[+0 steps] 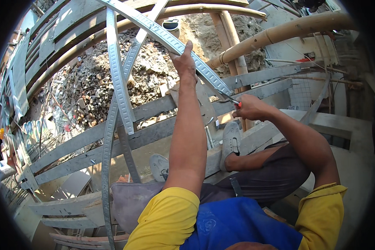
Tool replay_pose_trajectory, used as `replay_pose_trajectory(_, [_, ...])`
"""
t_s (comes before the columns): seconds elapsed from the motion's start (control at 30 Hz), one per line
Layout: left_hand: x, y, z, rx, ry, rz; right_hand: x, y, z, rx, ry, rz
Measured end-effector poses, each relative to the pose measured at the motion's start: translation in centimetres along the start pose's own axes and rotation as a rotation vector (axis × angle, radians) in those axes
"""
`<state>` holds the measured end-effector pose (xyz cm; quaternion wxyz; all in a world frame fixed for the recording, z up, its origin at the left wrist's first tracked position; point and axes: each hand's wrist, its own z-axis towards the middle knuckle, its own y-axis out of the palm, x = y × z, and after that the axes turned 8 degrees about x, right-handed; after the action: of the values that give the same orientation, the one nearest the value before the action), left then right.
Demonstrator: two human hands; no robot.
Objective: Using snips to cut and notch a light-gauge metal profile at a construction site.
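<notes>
My left hand (185, 63) is wrapped round a long, shiny metal furring channel (210, 75) with a row of stamped marks, its thumb pointing up along the side. The strip slants from the top left down to my right hand (253, 108). That hand is closed on red-handled snips (236, 102), whose slim metal end touches the channel's near end; the jaws are too small to make out. Left of my left forearm, another metal channel (116, 71) hangs down and crosses a longer, bent one (108, 154).
Grey planks (150, 135) run across below my hands, with my shoes (231, 139) beside them. A thick bamboo pole (279, 35) slants at upper right. Beyond the planks lies a heap of rubble (98, 91). A bucket (171, 27) stands farther off.
</notes>
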<state>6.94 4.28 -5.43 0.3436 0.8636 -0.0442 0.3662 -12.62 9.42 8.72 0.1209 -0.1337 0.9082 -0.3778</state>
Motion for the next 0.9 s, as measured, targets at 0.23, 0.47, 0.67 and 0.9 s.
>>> replay_pose_trajectory(0.23, [0.0, -0.1, -0.1, 0.030, 0.022, 0.028, -0.2, 0.8, -0.1, 0.030, 0.019, 0.003])
replay_pose_trajectory(0.47, [0.0, -0.3, 0.2, 0.041, 0.030, 0.053, -0.7, 0.8, -0.2, 0.010, 0.045, -0.001])
replay_pose_trajectory(0.67, [0.2, -0.6, -0.3, 0.055, 0.015, 0.098, -0.7, 1.7, -0.3, 0.071, 0.032, 0.014])
replay_pose_trajectory(0.9, [0.4, 0.0, -0.7, 0.125, 0.034, 0.254, -0.5, 1.9, -0.5, 0.163, 0.043, 0.021])
